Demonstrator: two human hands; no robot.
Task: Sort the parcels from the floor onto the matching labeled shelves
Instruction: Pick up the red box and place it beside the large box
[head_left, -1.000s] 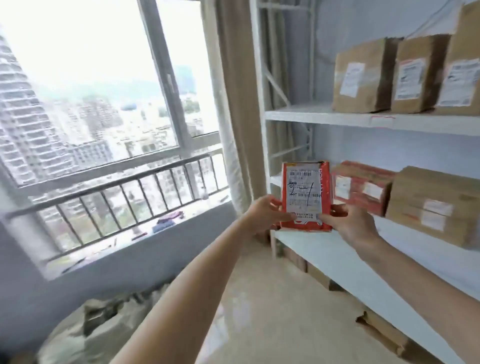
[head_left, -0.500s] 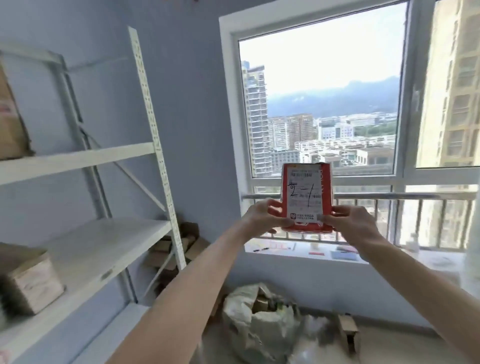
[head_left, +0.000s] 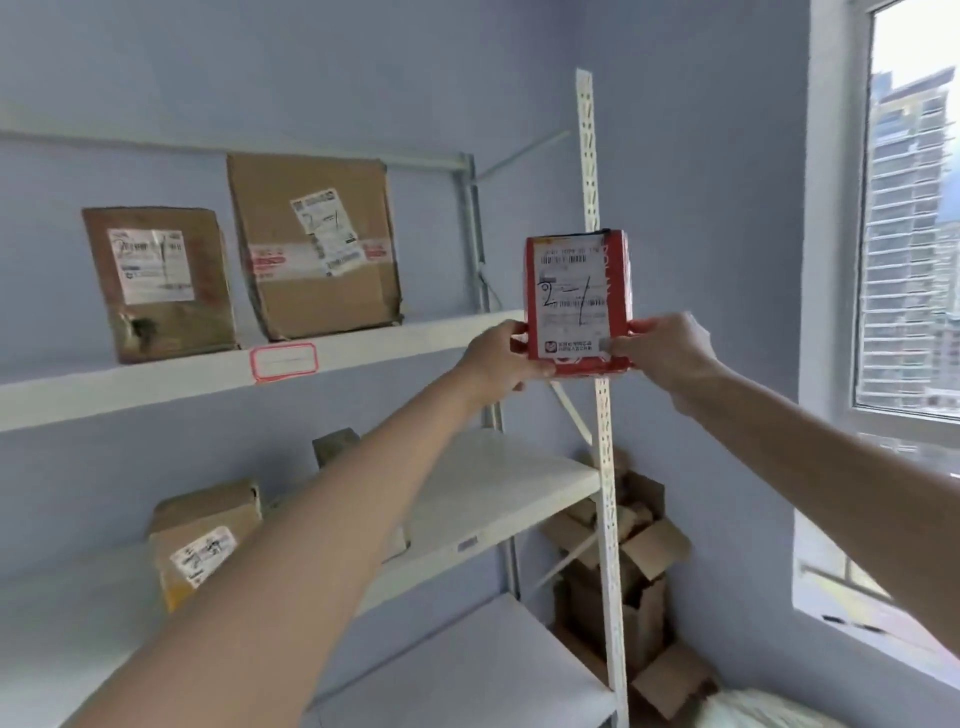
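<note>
- Both hands hold the red parcel (head_left: 577, 304) by its lower corners: the left hand (head_left: 496, 358) has fingers curled round the bottom-left edge, the right hand (head_left: 660, 353) pinches the bottom-right one. The parcel is upright in the air, its label facing the camera with "2-1" handwritten on it.
- It hangs just off the right end of the upper shelf (head_left: 156, 379), in front of the white upright post (head_left: 597, 312), and touches neither.
- On that shelf stand two brown boxes; the taller box (head_left: 317, 244) bears the same scrawled "2-1" on its sticker, while the smaller box (head_left: 161, 280) has writing too blurred to read. A red-bordered tag (head_left: 283, 361) sits on the shelf's front edge; its text cannot be made out.
- My reading: the step in hand is matching the parcel to its shelf, and this shelf looks right.
- Next, the parcel must travel left past the post and be set down on the bare right end, beside the taller box.
</note>
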